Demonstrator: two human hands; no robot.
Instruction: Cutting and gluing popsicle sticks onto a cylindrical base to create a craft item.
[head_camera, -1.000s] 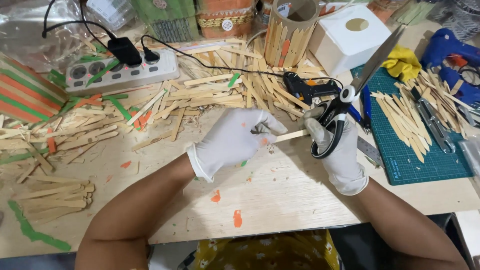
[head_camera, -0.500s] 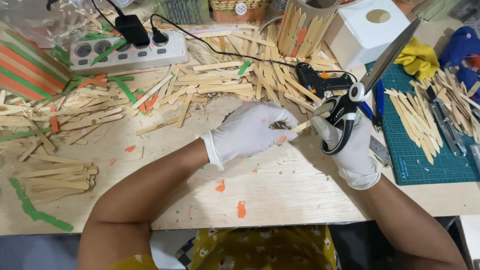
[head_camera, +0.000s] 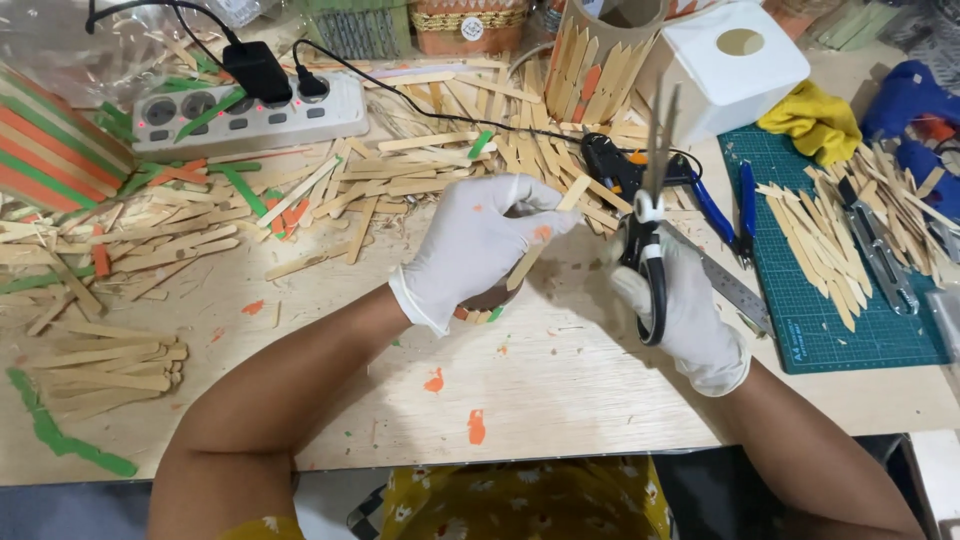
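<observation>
Up at the back, the round wooden-stick holder (head_camera: 600, 50) is standing open beside the white square tissue box (head_camera: 735, 65); whatever is sitting inside either is hidden from this angle. On the green gridded cutting mat (head_camera: 850, 330), a loose fan of flat pale sticks (head_camera: 815, 240) is lying.

The left hand (head_camera: 480, 245), in a thin white glove, is closing around a flat pale wooden stick (head_camera: 548, 232), which is now slanting steeply upward over the desk (head_camera: 560, 400) (half a second ago it was lying nearly level, pointing at the scissors). The right hand (head_camera: 680, 310), also gloved, is gripping the black-handled steel scissors (head_camera: 648, 220), and their blades have swung from a rightward slant to almost upright, clear of the stick.

Smooth, round-ended sticks are littering the scuffed, paint-dabbed plywood, some orange, some green. A grey power strip (head_camera: 250, 115) is lying among them.
</observation>
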